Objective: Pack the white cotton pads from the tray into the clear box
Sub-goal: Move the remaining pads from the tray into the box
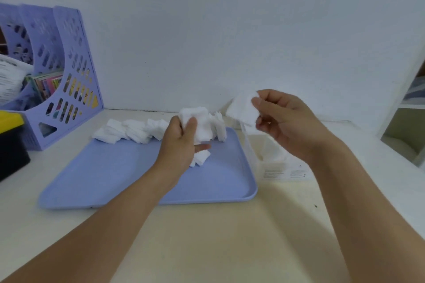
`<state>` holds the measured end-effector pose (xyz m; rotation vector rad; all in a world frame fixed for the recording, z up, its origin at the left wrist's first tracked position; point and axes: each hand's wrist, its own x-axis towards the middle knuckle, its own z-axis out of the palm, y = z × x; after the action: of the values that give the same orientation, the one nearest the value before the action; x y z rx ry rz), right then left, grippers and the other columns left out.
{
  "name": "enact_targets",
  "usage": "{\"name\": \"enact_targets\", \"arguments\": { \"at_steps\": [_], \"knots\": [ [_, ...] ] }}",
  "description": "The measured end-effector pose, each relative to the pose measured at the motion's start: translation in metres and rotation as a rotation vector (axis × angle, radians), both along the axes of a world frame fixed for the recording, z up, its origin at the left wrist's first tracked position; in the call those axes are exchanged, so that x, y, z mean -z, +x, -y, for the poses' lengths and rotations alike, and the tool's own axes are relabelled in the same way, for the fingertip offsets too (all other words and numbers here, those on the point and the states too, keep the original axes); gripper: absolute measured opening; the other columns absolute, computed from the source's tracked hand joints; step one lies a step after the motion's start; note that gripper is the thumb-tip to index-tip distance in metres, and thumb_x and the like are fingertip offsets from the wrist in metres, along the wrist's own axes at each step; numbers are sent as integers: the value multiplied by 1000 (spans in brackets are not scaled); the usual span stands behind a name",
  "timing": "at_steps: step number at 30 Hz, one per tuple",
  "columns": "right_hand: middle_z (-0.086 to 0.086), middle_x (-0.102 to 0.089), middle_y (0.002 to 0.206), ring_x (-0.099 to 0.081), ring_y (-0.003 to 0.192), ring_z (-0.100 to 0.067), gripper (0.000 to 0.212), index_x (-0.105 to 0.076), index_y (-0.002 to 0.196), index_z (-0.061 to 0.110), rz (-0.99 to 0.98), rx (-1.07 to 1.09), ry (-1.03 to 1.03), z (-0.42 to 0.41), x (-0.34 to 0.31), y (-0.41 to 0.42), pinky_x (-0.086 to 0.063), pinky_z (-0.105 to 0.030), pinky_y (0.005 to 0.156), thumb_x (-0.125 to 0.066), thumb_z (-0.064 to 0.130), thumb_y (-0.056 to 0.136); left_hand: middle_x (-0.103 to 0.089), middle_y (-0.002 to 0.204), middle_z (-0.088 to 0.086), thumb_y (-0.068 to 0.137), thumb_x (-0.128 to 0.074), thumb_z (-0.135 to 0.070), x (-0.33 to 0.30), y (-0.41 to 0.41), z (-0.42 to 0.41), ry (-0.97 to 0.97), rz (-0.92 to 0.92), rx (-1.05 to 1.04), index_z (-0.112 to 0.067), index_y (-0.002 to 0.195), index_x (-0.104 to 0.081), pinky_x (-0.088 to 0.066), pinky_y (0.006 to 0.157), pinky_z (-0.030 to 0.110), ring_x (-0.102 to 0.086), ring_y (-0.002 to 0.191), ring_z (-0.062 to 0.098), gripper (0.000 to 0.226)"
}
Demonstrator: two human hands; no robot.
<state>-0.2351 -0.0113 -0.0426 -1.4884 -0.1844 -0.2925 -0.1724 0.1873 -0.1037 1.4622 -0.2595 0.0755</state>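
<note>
The right hand (279, 122) pinches a stack of cotton pads (241, 110) above the clear box (273, 154); the left hand (181, 145) grips another bundle (202, 126) over the tray (138, 167). A loose pinch may shed pads onto the surface (230, 236). The box walls are hard to see, risking a missed opening.

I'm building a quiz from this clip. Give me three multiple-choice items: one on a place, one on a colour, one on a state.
1. Where does the loose row of cotton pads lie?
A. tray's far edge
B. tray's near edge
C. file rack

2. What colour is the tray?
A. yellow
B. pale blue
C. white

3. What is the right hand doing?
A. resting flat
B. pinching pads
C. lifting the tray

Key: 1 A, the row runs along the far rim; 2 B, its bare floor shows blue; 3 B, its fingers pinch a white stack.
</note>
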Motion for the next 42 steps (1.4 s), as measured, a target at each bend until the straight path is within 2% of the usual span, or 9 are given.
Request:
{"name": "enact_targets", "arguments": {
  "at_steps": [2, 6, 11, 20, 23, 26, 31, 38, 42],
  "knots": [
    [-7, -62, 79, -53, 67, -14, 9, -71, 95, 8, -28, -166, -171, -13, 5, -4, -47, -23, 65, -64, 12, 97, -66, 115, 8, 104, -53, -28, 1, -7, 3, -4, -14, 125, -14, 112, -55, -61, 71, 37, -72, 83, 14, 16],
    [-13, -61, 76, -52, 62, -13, 18, -71, 101, -4, -35, -65, -518, -32, 19, 3, -43, -21, 57, -59, 9, 102, -74, 102, 9, 107, -42, -29, 0, -17, 11, 10, -94, 422, -11, 127, -56, -59, 69, 33, -71, 89, 16, 31],
    [-2, -60, 69, -54, 54, -5, 12, -71, 96, 4, 11, 57, -682, -22, 21, 8, -48, -20, 56, -62, 10, 100, -63, 105, 20, 107, -36, -18, -2, -14, 8, 26, -202, 379, -3, 133, -53, -58, 62, 37, -60, 77, 23, 35],
    [-17, -63, 70, -53, 58, -14, 8, -70, 96, 14, 141, 254, -670, -40, 35, 17, -47, -30, 60, -69, 8, 92, -64, 89, 14, 106, -34, -41, -2, -15, 11, -128, -284, 507, -6, 124, -61, -51, 53, 34, -57, 64, 22, 47],
    [-13, -61, 70, -56, 61, -14, 10, -70, 102, 15, 115, 299, -506, -43, 36, 18, -51, -33, 63, -69, 10, 93, -61, 86, 12, 104, -44, -17, 3, -15, 16, -126, -253, 438, -1, 132, -49, -49, 50, 31, -56, 59, 20, 32],
    [2, -67, 104, -65, 90, -10, 23, -64, 119, 19, 16, 305, -272, -47, 32, 18, -55, -32, 85, -60, 33, 101, -54, 90, 16, 103, -42, -10, 4, -11, 18, -182, -275, 389, -5, 128, -50, -47, 48, 31, -54, 56, 19, 27],
    [5, -42, 152, -45, 136, -11, 58, -34, 152, 35, -70, 146, -402, -67, 45, 17, -39, -33, 112, -33, 64, 102, -59, 101, 16, 106, -31, -24, 5, -19, 24, -151, -263, 509, -3, 120, -59, -45, 59, 33, -56, 77, 23, 38],
    [2, -72, 111, -69, 103, -14, 32, -69, 123, 18, 104, 92, -569, -19, 17, 10, -55, -28, 90, -75, 22, 92, -66, 95, 0, 97, -60, -6, -7, -17, 18, 79, -46, 422, -14, 116, -61, -42, 53, 25, -56, 77, 14, 20],
    [-10, -73, 113, -71, 106, -26, 33, -66, 124, 8, 75, 25, -507, -1, 13, 3, -60, -38, 89, -73, 16, 93, -68, 95, 5, 86, -75, -6, -27, -17, 27, 45, -28, 347, -15, 112, -64, -49, 61, 25, -59, 78, 19, 29]
  ]
}}
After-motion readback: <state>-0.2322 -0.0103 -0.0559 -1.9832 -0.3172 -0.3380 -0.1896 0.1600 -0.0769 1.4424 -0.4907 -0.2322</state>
